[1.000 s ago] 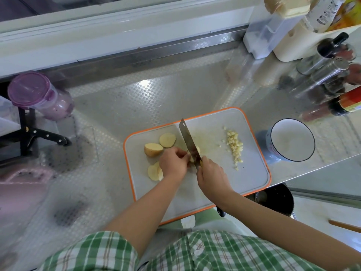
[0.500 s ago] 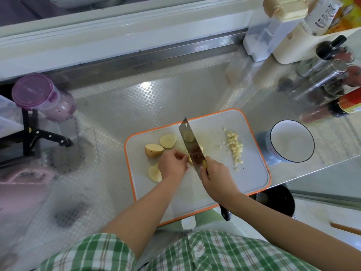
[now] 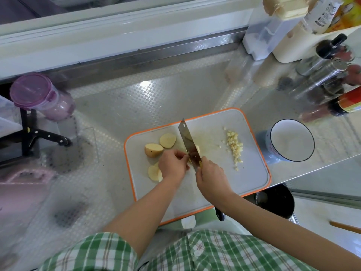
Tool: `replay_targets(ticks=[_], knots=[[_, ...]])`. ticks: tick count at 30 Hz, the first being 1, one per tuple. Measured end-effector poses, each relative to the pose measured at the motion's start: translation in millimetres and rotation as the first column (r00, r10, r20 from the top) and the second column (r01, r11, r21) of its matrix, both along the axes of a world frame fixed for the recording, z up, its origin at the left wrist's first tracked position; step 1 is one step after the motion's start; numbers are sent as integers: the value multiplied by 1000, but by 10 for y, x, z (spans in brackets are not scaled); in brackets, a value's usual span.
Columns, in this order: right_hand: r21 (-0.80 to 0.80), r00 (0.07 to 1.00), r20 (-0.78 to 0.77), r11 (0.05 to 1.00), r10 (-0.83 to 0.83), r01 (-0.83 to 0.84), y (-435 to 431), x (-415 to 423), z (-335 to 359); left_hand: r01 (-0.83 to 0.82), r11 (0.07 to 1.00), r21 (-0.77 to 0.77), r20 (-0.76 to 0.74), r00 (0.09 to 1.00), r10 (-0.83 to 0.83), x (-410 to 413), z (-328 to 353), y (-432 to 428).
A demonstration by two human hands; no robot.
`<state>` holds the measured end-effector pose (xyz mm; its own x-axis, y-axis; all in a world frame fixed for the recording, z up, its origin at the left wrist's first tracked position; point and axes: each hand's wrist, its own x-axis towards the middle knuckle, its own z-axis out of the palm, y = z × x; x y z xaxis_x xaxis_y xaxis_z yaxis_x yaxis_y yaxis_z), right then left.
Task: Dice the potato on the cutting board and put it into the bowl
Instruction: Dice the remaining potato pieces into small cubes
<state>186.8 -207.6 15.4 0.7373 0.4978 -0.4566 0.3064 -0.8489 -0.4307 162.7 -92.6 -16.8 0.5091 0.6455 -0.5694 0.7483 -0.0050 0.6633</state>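
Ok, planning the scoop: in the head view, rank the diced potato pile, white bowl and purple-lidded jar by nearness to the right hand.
1. Diced potato pile, on the board, just right of the right hand.
2. White bowl, off the board's right edge.
3. Purple-lidded jar, far left.
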Motion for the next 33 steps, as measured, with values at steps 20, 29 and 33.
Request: replay_targets(ticks=[20,29,33], knots=[[230,929,-245,914,-278,334,-88,193,43,77,983,165,66,994,-89,-71,42,38],[205,956,-184,942,-230,266,-4,-7,-119,79,971,226,50,994,-92,-190,62,73],[186,957,-95,939,-276,289,-166,119,-153,125,952,278,25,990,-137,-236,60,80]])
